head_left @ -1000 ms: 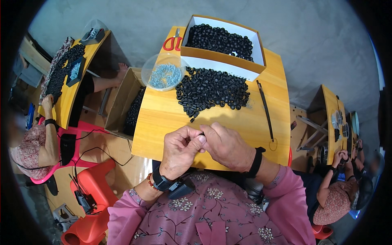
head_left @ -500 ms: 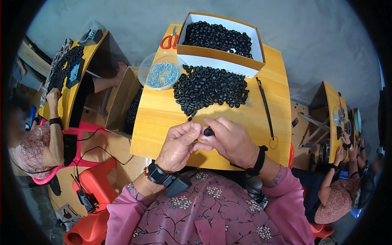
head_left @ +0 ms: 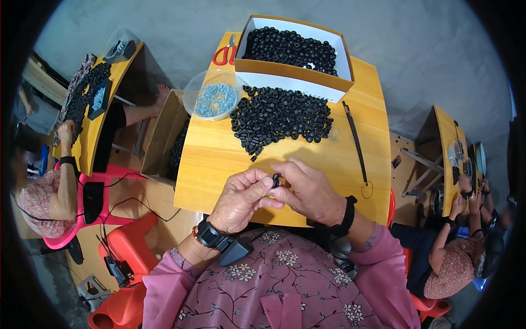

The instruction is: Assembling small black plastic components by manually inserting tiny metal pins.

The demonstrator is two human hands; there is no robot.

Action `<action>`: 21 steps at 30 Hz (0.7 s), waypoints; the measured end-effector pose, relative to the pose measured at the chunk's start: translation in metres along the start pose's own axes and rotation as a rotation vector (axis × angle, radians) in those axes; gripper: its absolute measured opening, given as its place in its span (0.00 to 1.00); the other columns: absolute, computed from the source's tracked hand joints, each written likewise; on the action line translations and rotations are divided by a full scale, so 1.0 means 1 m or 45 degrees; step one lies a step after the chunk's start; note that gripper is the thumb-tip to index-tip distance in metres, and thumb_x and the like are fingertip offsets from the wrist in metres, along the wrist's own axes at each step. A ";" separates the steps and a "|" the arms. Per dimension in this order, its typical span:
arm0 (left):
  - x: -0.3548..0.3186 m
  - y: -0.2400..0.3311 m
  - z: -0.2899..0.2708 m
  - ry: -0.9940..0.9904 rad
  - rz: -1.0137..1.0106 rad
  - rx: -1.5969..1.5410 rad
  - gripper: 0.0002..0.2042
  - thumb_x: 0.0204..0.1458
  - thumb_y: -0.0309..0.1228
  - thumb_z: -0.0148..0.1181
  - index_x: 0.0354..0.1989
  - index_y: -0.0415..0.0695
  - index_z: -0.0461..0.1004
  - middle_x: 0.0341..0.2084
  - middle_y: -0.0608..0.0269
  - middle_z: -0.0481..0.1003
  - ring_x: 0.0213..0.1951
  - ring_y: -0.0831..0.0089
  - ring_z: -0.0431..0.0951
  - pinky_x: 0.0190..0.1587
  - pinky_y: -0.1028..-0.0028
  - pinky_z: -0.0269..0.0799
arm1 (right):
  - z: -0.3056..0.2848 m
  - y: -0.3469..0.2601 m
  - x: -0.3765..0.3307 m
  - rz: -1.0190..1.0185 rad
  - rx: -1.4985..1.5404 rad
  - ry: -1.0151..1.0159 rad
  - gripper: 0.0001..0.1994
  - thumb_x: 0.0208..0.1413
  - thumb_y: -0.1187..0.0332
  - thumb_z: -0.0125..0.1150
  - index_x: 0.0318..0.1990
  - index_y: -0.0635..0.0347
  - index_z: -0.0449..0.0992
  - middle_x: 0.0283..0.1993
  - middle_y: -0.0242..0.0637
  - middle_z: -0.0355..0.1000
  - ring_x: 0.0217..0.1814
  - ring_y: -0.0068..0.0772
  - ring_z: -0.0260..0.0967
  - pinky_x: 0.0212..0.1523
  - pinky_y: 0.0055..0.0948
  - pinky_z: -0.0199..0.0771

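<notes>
Above the near part of the yellow table, my left hand point(head_left: 239, 198) and my right hand point(head_left: 313, 191) meet at the fingertips. Pinched between both sets of fingers is a small black part point(head_left: 275, 181). Its rounded, ring-like side shows, while the fingers cover the rest. Just beyond my hands lies a loose pile of similar black parts point(head_left: 279, 118), some round, some like short tubes. One black piece point(head_left: 253, 158) lies at the pile's near edge. To the pile's left stands a clear round tub point(head_left: 190, 101) holding many tiny shiny bluish pieces point(head_left: 216, 100).
A brown-edged white box point(head_left: 296, 78) of black round parts stands at the back, by red-handled scissors point(head_left: 223, 55). A thin black stick point(head_left: 355, 142) lies on the yellow table point(head_left: 203, 175). A cardboard box point(head_left: 159, 134) and red stool point(head_left: 131, 247) stand left. People sit at tables on both sides.
The black part has turned and shifted slightly left between my fingers, and my left thumb now presses against it. At the left table, the other person's hand has moved a little.
</notes>
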State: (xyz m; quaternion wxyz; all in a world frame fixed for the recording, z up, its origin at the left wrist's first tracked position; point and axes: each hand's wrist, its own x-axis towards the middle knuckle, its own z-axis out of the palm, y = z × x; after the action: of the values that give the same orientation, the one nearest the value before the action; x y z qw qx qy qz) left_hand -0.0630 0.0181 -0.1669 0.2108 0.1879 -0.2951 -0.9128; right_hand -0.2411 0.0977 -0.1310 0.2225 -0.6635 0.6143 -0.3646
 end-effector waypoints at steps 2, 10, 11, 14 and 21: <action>-0.001 0.001 0.001 0.007 0.026 0.107 0.09 0.66 0.31 0.54 0.42 0.36 0.75 0.33 0.59 0.79 0.36 0.72 0.82 0.43 0.70 0.83 | -0.004 0.005 0.001 -0.144 -0.085 -0.151 0.14 0.59 0.63 0.65 0.45 0.63 0.72 0.35 0.44 0.69 0.34 0.48 0.71 0.32 0.39 0.71; -0.005 0.011 0.003 0.074 0.042 0.352 0.12 0.66 0.34 0.55 0.40 0.36 0.73 0.32 0.59 0.79 0.34 0.73 0.82 0.41 0.75 0.80 | -0.014 -0.005 0.013 -0.147 -0.148 -0.244 0.15 0.59 0.59 0.64 0.35 0.62 0.69 0.30 0.44 0.67 0.31 0.51 0.69 0.31 0.43 0.69; -0.005 0.013 0.005 0.103 0.038 0.470 0.12 0.66 0.34 0.55 0.40 0.36 0.73 0.32 0.59 0.79 0.34 0.74 0.82 0.41 0.75 0.80 | -0.014 -0.005 0.014 -0.141 -0.164 -0.272 0.16 0.59 0.58 0.63 0.33 0.62 0.68 0.31 0.45 0.67 0.31 0.52 0.70 0.31 0.46 0.70; -0.007 0.017 0.010 0.119 0.082 0.607 0.12 0.65 0.37 0.57 0.39 0.39 0.74 0.30 0.65 0.77 0.32 0.79 0.78 0.38 0.78 0.75 | -0.016 -0.006 0.017 -0.184 -0.106 -0.305 0.15 0.59 0.59 0.63 0.33 0.62 0.68 0.30 0.45 0.67 0.32 0.51 0.70 0.32 0.45 0.70; -0.006 0.022 0.011 0.105 0.084 0.580 0.11 0.65 0.36 0.58 0.36 0.39 0.75 0.29 0.69 0.76 0.31 0.83 0.72 0.37 0.80 0.70 | -0.008 -0.008 0.013 -0.163 -0.030 -0.232 0.13 0.59 0.61 0.61 0.35 0.62 0.68 0.31 0.45 0.66 0.33 0.51 0.69 0.32 0.45 0.70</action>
State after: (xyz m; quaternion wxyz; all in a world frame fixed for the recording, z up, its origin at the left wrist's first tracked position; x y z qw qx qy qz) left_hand -0.0575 0.0098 -0.1438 0.2045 0.2581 -0.4904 -0.8069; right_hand -0.2421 0.0870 -0.1178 0.2457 -0.7343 0.5523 -0.3090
